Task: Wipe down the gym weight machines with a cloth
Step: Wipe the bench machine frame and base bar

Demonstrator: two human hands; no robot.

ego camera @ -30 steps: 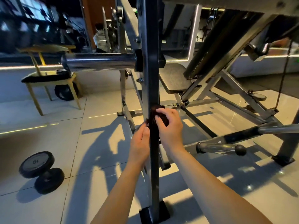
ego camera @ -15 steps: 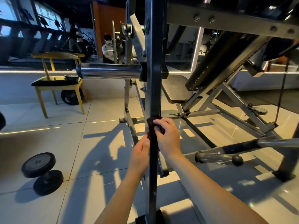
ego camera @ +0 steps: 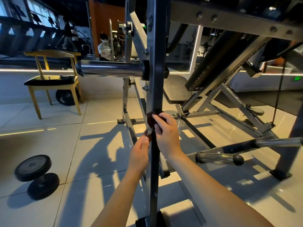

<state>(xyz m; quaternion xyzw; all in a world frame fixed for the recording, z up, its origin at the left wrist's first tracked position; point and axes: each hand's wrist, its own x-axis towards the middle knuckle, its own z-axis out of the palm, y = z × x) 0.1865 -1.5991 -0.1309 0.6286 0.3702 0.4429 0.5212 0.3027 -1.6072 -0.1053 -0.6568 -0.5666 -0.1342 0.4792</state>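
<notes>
The dark square-section steel upright [ego camera: 155, 95] of the weight machine runs from 12 o'clock to 6 o'clock through the middle of the view. The dark maroon cloth [ego camera: 151, 120] is wrapped against this upright, just below the centre of the view.

The right hand [ego camera: 167, 133] presses the cloth onto the front and right face of the upright. Its grip is clamped on the cloth, with the fingers curled over the upper fold. The left hand [ego camera: 139, 154] sits at 7 o'clock of the right hand, against the left edge of the upright. Its grip is closed on the lower end of the cloth, pinched between thumb and fingertips.

A horizontal chrome plate sleeve [ego camera: 111, 68] projects from the upright toward 9 o'clock, above the hands. A black padded seat [ego camera: 177, 89] lies at 2 o'clock of the cloth, behind the upright. A chrome handle with a black ball end [ego camera: 219, 158] lies at 4 o'clock of the hands.

A black round-headed dumbbell [ego camera: 36, 176] rests on the pale tiled floor [ego camera: 101, 115] at 8 o'clock. A yellow wooden chair with a black cushion [ego camera: 52, 79] stands at 10 o'clock, with a black weight plate [ego camera: 67, 96] on edge behind its legs.
</notes>
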